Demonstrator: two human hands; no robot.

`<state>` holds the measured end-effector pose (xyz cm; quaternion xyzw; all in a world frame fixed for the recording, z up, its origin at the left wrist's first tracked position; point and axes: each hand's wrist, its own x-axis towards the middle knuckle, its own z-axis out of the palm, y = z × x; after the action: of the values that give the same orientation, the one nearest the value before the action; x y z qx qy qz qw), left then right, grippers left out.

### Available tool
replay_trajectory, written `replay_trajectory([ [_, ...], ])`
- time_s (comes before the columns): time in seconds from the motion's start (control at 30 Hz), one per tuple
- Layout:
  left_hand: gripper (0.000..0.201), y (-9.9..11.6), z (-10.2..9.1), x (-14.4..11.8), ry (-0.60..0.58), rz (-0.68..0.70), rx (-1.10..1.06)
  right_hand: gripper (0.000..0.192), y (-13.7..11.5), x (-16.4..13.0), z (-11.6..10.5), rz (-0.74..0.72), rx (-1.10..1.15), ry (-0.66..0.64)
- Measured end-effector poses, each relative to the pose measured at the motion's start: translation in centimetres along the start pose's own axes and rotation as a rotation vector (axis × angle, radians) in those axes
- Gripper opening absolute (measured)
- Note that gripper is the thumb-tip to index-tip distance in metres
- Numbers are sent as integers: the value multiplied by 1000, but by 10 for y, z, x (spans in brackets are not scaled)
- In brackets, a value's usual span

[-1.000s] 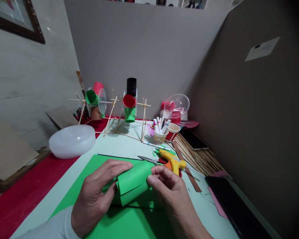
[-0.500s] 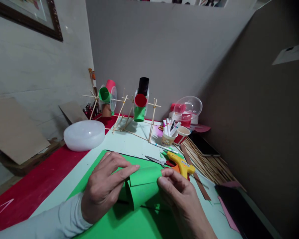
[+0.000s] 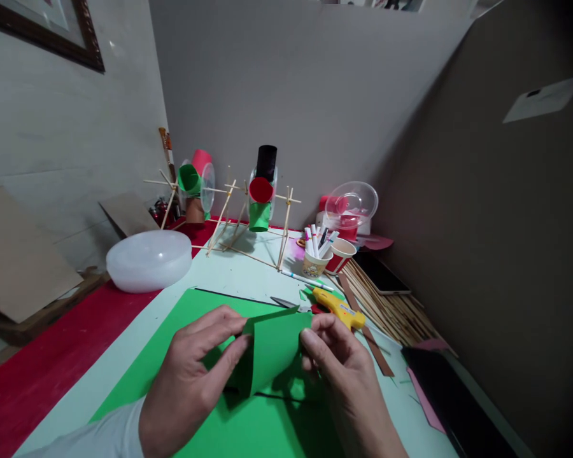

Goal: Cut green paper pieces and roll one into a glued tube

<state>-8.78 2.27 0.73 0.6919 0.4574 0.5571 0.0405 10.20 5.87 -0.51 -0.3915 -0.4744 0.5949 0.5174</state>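
A curled piece of green paper (image 3: 277,356) is held between my hands, its upper edge standing away from the rest. My left hand (image 3: 198,369) pinches its left edge between thumb and fingers. At the right edge, my right hand (image 3: 346,369) grips the paper with thumb and forefinger. Both hands are over a large green sheet (image 3: 248,436) lying on the table. Just beyond the paper are scissors (image 3: 284,302), partly hidden by it, and a yellow glue gun (image 3: 339,308).
Stick frames carrying coloured paper tubes (image 3: 259,216) stand at the back. A translucent plastic bowl (image 3: 149,261) sits left. Behind the glue gun is a cup of markers (image 3: 316,261), beside a red-and-white cup (image 3: 340,256). Wooden sticks (image 3: 401,318) and a black device (image 3: 453,394) lie right.
The paper's overlapping flap has lifted, and the roll has opened into a looser curl. My left fingers have moved from its top to its left edge. The view has shifted slightly.
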Motion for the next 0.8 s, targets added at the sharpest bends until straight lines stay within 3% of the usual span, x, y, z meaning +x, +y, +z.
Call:
replay_trajectory([
  [0.23, 22, 17, -5, -1, -215, -15, -121, 34, -9, -4, 7, 40, -8, 16],
  [0.37, 30, 16, -5, -8, -273, 11, -113, 33, -7, -5, 10, 25, 16, -1],
  [0.6, 32, 10, 2, -15, -216, 187, 20, 28, -5, -7, 12, -3, 29, -50],
  [0.8, 52, 8, -5, -17, -238, 347, 175, 34, -8, -13, 7, -38, -128, -149],
])
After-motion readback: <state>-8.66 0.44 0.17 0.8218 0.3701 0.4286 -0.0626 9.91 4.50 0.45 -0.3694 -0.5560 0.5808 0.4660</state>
